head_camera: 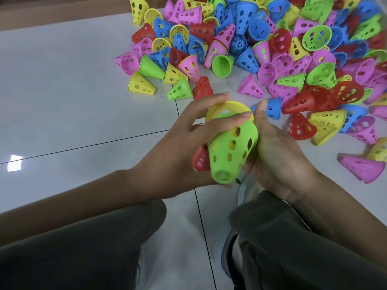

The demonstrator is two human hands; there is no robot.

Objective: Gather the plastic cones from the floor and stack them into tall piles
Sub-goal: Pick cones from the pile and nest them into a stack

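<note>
Left hand (180,143) and right hand (278,155) together clasp a green cone (232,151) nested over a yellow cone (226,108); loose cones (251,38) lie beyond.

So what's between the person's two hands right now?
In the head view, a green cone with a yellow one nested in it sits between the left hand and right hand.

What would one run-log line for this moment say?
left hand: grips green cone | right hand: supports it | yellow cone nested inside | loose cones on floor

Glossy tiled floor (73,105), perhaps a shoe (229,254)
</note>
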